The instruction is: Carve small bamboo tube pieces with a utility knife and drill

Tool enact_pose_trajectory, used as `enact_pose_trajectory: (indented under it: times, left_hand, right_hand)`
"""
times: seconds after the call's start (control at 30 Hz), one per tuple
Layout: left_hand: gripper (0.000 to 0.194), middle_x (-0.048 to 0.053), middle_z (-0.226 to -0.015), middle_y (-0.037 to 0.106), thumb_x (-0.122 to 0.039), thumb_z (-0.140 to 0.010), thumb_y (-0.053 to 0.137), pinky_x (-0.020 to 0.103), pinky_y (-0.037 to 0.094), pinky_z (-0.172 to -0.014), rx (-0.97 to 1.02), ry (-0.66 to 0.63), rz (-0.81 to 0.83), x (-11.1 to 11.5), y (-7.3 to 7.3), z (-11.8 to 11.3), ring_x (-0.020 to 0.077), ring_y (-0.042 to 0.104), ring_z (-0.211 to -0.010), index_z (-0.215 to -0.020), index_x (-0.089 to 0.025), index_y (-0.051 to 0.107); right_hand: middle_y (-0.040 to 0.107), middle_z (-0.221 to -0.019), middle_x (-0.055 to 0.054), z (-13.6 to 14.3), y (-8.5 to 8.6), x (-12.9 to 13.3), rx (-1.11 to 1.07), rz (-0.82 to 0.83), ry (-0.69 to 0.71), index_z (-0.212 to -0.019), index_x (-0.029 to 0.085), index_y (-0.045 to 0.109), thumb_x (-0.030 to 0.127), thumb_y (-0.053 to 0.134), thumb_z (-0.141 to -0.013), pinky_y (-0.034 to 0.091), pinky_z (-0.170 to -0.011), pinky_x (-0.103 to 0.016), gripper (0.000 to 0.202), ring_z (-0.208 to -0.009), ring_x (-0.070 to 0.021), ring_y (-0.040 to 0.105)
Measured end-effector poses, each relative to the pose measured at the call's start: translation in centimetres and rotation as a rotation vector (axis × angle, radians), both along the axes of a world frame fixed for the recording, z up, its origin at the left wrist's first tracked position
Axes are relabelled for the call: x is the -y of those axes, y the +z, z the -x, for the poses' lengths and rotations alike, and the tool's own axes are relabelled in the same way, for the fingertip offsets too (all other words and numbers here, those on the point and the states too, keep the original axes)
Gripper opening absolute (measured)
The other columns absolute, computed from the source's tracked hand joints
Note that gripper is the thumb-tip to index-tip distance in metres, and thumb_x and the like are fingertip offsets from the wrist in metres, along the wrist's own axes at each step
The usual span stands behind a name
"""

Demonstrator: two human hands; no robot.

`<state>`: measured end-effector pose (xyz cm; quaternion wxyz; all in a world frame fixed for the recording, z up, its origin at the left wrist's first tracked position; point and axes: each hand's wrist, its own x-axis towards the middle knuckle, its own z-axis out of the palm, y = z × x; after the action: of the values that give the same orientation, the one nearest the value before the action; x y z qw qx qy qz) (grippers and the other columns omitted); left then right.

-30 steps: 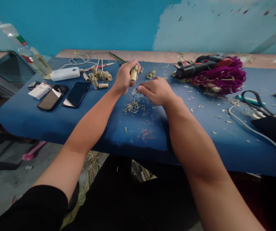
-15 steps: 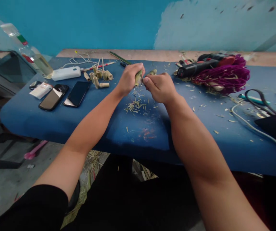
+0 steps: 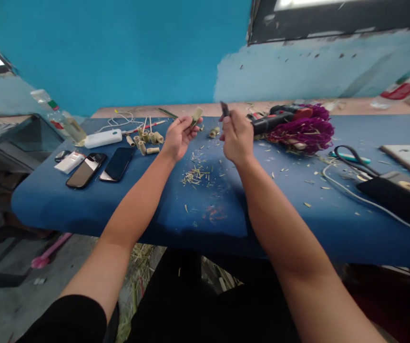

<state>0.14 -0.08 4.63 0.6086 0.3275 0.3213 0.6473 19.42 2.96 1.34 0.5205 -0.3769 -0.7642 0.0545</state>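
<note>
Between its thumb and fingers, my left hand (image 3: 179,136) grips a short greenish bamboo piece (image 3: 196,116), tilted above the blue table (image 3: 169,205). My right hand (image 3: 238,136) is closed round a dark tool (image 3: 224,109), probably a knife, whose tip points up; its handle is mostly hidden by the fingers. The hands are apart. On the table between them lies another bamboo piece (image 3: 214,132). Thin shavings (image 3: 195,176) are scattered nearer me. Left of my left hand stand and lie several cut bamboo tubes (image 3: 145,140).
Two phones (image 3: 117,164), a white device (image 3: 103,138) with a cable and a leaning bottle (image 3: 60,117) are at left. At right are a purple fibre bundle (image 3: 301,131) with a black power tool (image 3: 271,122), a strapped dark pouch (image 3: 394,190) and a white cable.
My hands have moved apart. The bamboo piece is now raised in my left fingers, and the dark tool shows upright in my right hand. The view has tilted up and shifted right.
</note>
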Motion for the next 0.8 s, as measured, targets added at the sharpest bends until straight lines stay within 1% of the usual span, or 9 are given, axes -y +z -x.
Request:
enact_pose_trajectory:
  times: [0.07,0.13,0.2,0.27,0.33,0.5,0.57,0.67,0.8]
  left_hand:
    - [0.034,0.005,-0.099,0.082,-0.014,-0.107,0.064,0.022,0.061,-0.087,0.011,-0.027,-0.01,0.2,0.0,0.1,0.0109,0.076,-0.085,-0.14,-0.013,0.072]
    - [0.036,0.007,-0.101,0.083,-0.009,-0.105,0.064,0.025,0.063,-0.098,0.019,-0.039,-0.021,0.3,0.0,0.1,0.0133,0.079,-0.095,-0.139,-0.01,0.075]
    - [0.031,0.009,-0.104,0.083,-0.007,-0.104,0.064,0.026,0.062,-0.103,0.003,-0.047,-0.028,0.2,-0.2,0.0,0.0154,0.08,-0.102,-0.13,-0.009,0.08]
    - [0.024,0.011,-0.106,0.084,-0.007,-0.104,0.063,0.027,0.062,-0.105,-0.032,-0.065,-0.036,0.1,-0.4,-0.1,0.0168,0.08,-0.106,-0.118,-0.008,0.083]
    - [0.023,0.011,-0.105,0.084,-0.007,-0.104,0.063,0.029,0.062,-0.104,-0.066,-0.079,-0.04,0.0,-0.6,-0.1,0.017,0.079,-0.102,-0.11,-0.008,0.084]
    - [0.019,0.006,-0.094,0.083,-0.008,-0.1,0.071,0.029,0.06,-0.092,-0.123,-0.07,-0.043,-0.4,-1.3,-0.2,0.0126,0.074,-0.079,-0.111,-0.012,0.086]
    - [0.018,0.006,-0.092,0.082,-0.007,-0.098,0.073,0.028,0.058,-0.086,-0.125,-0.071,-0.059,-0.6,-1.5,-0.3,0.011,0.07,-0.074,-0.108,-0.012,0.087]
    - [0.018,0.006,-0.089,0.081,-0.006,-0.097,0.073,0.028,0.055,-0.083,-0.134,-0.064,-0.063,-0.7,-1.6,-0.4,0.011,0.066,-0.072,-0.103,-0.013,0.088]
    - [0.017,0.008,-0.095,0.082,-0.007,-0.095,0.077,0.03,0.053,-0.085,-0.172,-0.061,-0.066,-0.7,-1.7,-0.4,0.012,0.065,-0.074,-0.103,-0.014,0.089]
  right_hand:
    - [0.073,-0.108,-0.01,0.9,-0.2,0.5,0.014,-0.04,-0.109,-0.112,0.026,0.069,0.066,0.028,-0.118,0.053,-0.088,-0.044,0.058,-0.104,-0.0278,0.069]
    - [0.076,-0.109,-0.01,1.7,-0.3,1.2,0.098,-0.057,-0.145,-0.11,0.027,0.067,0.058,0.032,-0.119,0.052,-0.089,-0.044,0.048,-0.103,-0.0283,0.068]
    - [0.077,-0.106,-0.011,2.1,-0.4,1.7,0.194,-0.071,-0.155,-0.106,0.026,0.066,0.052,0.032,-0.119,0.05,-0.089,-0.044,0.044,-0.1,-0.0288,0.067]
    - [0.077,-0.105,-0.012,2.2,-0.3,1.9,0.274,-0.075,-0.178,-0.103,0.025,0.064,0.05,0.033,-0.119,0.048,-0.089,-0.045,0.043,-0.099,-0.0298,0.066]
    - [0.077,-0.106,-0.013,2.1,-0.2,1.8,0.331,-0.066,-0.21,-0.102,0.025,0.064,0.049,0.036,-0.118,0.046,-0.088,-0.045,0.041,-0.1,-0.0307,0.066]
    - [0.077,-0.106,-0.013,1.4,0.0,1.3,0.343,-0.04,-0.28,-0.098,0.025,0.063,0.048,0.039,-0.117,0.043,-0.087,-0.044,0.038,-0.102,-0.0309,0.065]
    - [0.077,-0.105,-0.013,1.2,0.0,1.2,0.338,-0.051,-0.277,-0.097,0.025,0.063,0.046,0.039,-0.117,0.042,-0.087,-0.044,0.038,-0.101,-0.0305,0.065]
    - [0.077,-0.101,-0.012,0.9,-0.1,0.8,0.331,-0.063,-0.221,-0.095,0.025,0.064,0.044,0.041,-0.115,0.042,-0.086,-0.043,0.035,-0.097,-0.0298,0.065]
    - [0.076,-0.097,-0.012,0.6,-0.2,0.3,0.274,-0.033,-0.207,-0.092,0.026,0.062,0.041,0.043,-0.113,0.043,-0.084,-0.043,0.033,-0.092,-0.0287,0.063]
